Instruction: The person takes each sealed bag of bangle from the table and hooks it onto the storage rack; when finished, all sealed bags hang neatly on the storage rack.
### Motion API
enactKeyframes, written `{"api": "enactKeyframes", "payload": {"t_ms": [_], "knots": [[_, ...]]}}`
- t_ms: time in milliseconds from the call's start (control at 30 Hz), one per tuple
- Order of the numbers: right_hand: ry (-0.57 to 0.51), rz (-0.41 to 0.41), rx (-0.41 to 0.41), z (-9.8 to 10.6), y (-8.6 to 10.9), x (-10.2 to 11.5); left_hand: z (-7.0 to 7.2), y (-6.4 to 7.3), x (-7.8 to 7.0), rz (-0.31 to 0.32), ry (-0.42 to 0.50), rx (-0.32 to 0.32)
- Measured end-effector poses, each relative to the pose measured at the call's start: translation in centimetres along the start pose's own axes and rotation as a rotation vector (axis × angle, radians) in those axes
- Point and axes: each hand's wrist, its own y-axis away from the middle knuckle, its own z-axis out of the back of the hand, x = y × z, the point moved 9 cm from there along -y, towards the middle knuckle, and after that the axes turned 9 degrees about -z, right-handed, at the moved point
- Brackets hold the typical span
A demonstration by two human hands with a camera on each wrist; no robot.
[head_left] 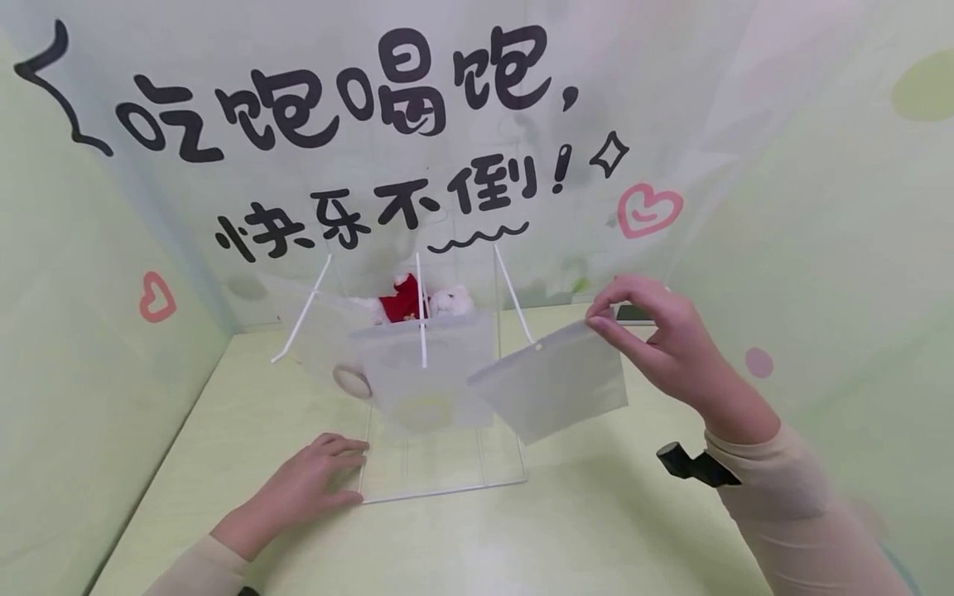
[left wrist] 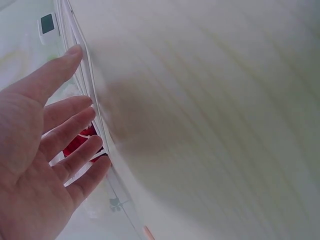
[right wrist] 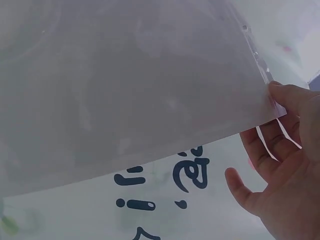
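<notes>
A white wire display rack [head_left: 445, 492] with three forward-pointing prongs stands on the table. With thumb and fingertips, my right hand [head_left: 663, 348] pinches the top corner of a frosted zip bag [head_left: 562, 385]. The small hole in its top strip is at the tip of the right prong [head_left: 514, 294]; I cannot tell whether the prong passes through it. In the right wrist view the frosted bag [right wrist: 130, 90] spreads out from the fingers. My left hand [head_left: 305, 484] rests its fingertips against the rack's left side. More frosted bags [head_left: 447, 381] hang around the middle and left prongs.
Behind the rack lies a white plush toy in red clothing [head_left: 406, 302]. A dark-screened device [head_left: 633, 314] sits at the back right, partly behind my right hand. Printed cloth walls [head_left: 842, 248] enclose the pale table [head_left: 581, 538] at the back and both sides.
</notes>
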Motion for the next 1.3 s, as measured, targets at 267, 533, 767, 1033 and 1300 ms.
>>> {"api": "enactKeyframes", "payload": {"t_ms": [267,533,767,1033,1300], "knots": [[0.032,-0.032,0.004,-0.8,-0.7,-0.5,0.0,-0.2,-0.2,0.0,-0.003,0.002],[0.051,-0.095,-0.008,-1.4,-0.9,-2.6,-0.1,-0.1,-0.1,0.001,-0.006,0.008],[0.06,-0.103,-0.039,-1.9,-1.5,-3.7,0.1,-0.1,-0.1,0.008,-0.014,0.016],[0.071,-0.085,-0.068,-2.6,-2.1,-5.1,0.1,0.0,0.2,0.011,-0.02,0.012],[0.1,-0.066,-0.081,-2.8,-2.0,-5.8,-0.2,0.2,0.4,0.027,-0.01,0.01]]}}
